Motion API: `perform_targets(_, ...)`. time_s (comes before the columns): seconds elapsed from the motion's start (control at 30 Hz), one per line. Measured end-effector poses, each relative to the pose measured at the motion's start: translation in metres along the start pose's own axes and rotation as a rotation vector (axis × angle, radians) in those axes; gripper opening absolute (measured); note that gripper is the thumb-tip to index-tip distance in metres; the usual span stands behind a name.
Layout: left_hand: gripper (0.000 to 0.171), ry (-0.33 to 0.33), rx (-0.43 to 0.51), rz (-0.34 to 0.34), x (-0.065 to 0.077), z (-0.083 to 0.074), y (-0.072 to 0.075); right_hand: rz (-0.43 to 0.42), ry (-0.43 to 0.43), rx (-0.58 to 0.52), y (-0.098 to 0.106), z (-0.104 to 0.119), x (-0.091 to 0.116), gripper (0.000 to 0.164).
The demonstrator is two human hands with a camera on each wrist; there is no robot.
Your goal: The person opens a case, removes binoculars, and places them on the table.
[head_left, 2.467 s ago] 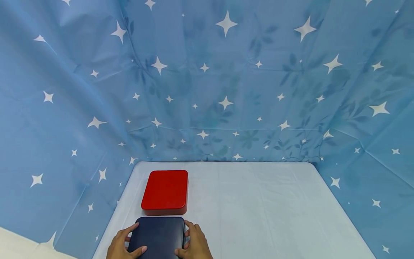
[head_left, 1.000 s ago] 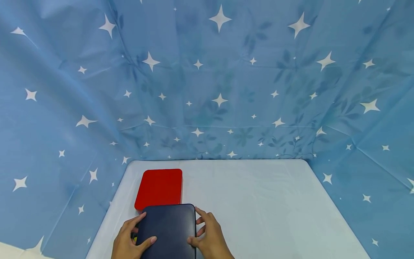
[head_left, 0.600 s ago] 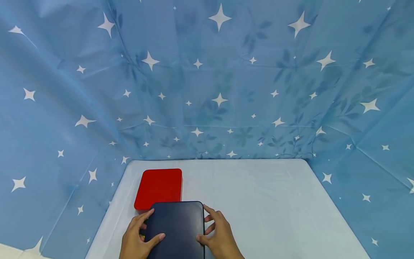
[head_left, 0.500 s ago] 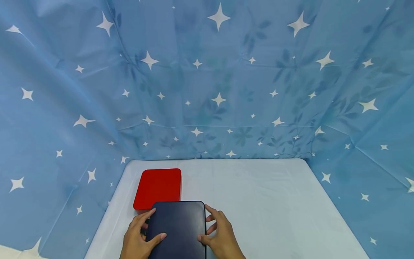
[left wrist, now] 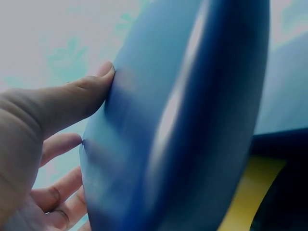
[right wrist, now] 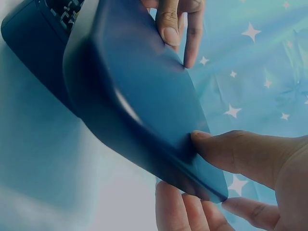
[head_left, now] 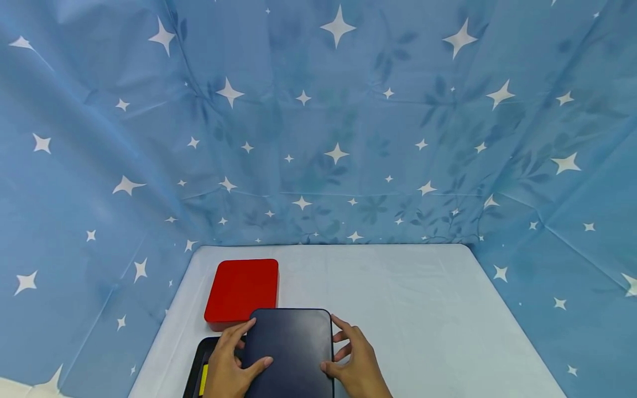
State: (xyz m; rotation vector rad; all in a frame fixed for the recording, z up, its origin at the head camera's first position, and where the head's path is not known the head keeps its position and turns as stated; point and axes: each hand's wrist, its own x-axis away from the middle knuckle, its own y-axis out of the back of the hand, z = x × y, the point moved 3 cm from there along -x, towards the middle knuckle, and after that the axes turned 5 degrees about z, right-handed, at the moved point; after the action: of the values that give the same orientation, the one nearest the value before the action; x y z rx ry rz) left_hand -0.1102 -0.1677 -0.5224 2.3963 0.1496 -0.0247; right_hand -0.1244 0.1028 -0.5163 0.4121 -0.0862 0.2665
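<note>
A dark navy lid (head_left: pixel 291 354), square with rounded corners, is held between both hands at the bottom of the head view. My left hand (head_left: pixel 229 365) pinches its left edge, thumb on the top face. At the opposite edge my right hand (head_left: pixel 358 359) pinches it, thumb on top and fingers under the rim in the right wrist view. Partly behind the left hand lies an uncovered dark box (right wrist: pixel 36 53). Inside it are a yellow piece (left wrist: pixel 250 192) and small grey-white patterned things (right wrist: pixel 65 10), too blurred to name.
A shut red square tin (head_left: pixel 244 290) stands on the white table (head_left: pixel 398 320), just beyond the dark box. Blue curtains (head_left: pixel 318 121) with white stars enclose the table at the back and both sides.
Both hands have carried the lid to the right and a little away from the person, off the dark box. The box's left part with the yellow piece has come into sight. The red tin stays put.
</note>
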Motion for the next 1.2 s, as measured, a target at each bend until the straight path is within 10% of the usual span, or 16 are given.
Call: perform_targets(1.2,0.08,-0.023,0.072,0.132,0.004,-0.023,-0.06,-0.092,-0.111,0.016,0.048,-0.04,0.031,0.096)
